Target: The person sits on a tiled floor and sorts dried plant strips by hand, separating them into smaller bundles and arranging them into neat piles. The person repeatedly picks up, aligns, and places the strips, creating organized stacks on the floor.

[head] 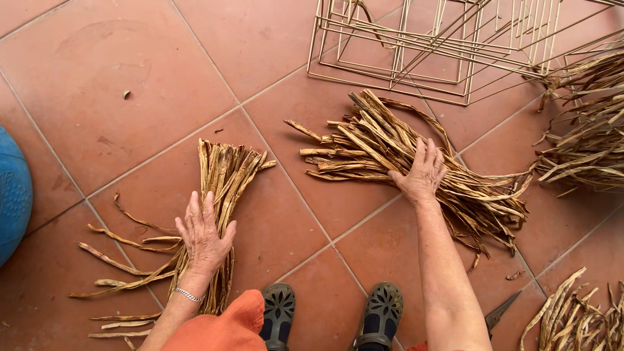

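Hands [205,237] flat on dried-leaf bundles [224,172]

Blue round object [13,195] cut by left edge

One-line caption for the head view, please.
Left hand presses a small bundle of dried plant strips; right hand rests on a larger pile on terracotta floor tiles.
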